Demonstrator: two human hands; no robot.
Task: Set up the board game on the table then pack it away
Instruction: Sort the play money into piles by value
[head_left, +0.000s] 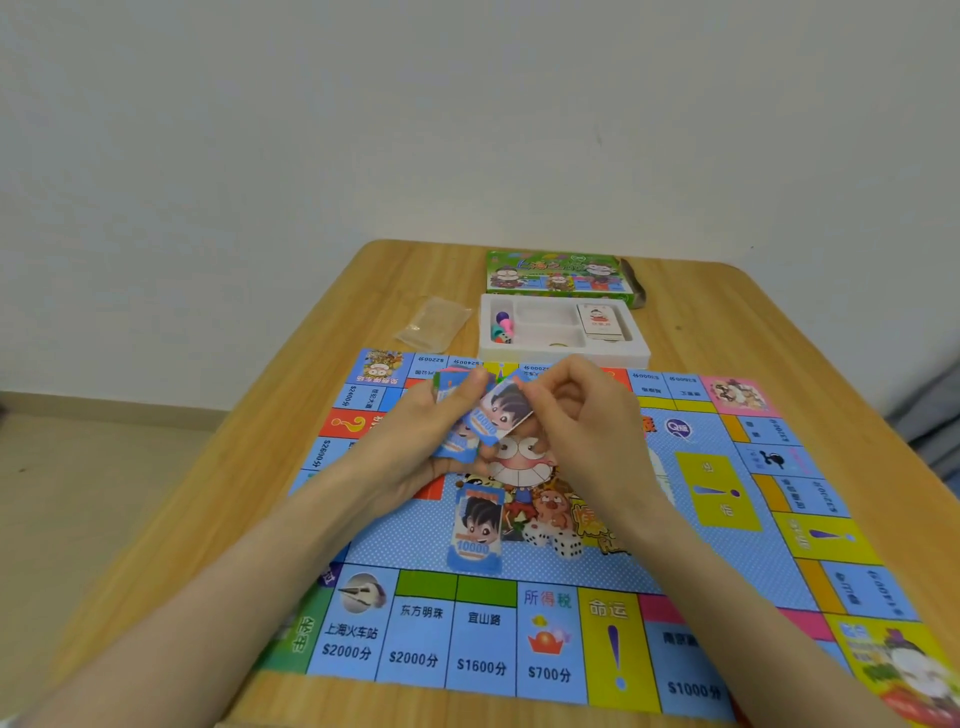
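Over the board, left hand and right hand pinch banknotes

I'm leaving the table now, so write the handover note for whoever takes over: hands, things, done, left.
Hands: left hand grips a stack of notes; right hand pinches the top 10000 note of it.
Things: board lies flat on the table, with one dealt 10000 note on its middle. Behind it the white tray holds pawns and a card deck. The box is behind that, and a clear bag is left of the tray.
Done: board laid out, one note dealt.
Left: likely the remaining notes, pawns and cards, then packing away.
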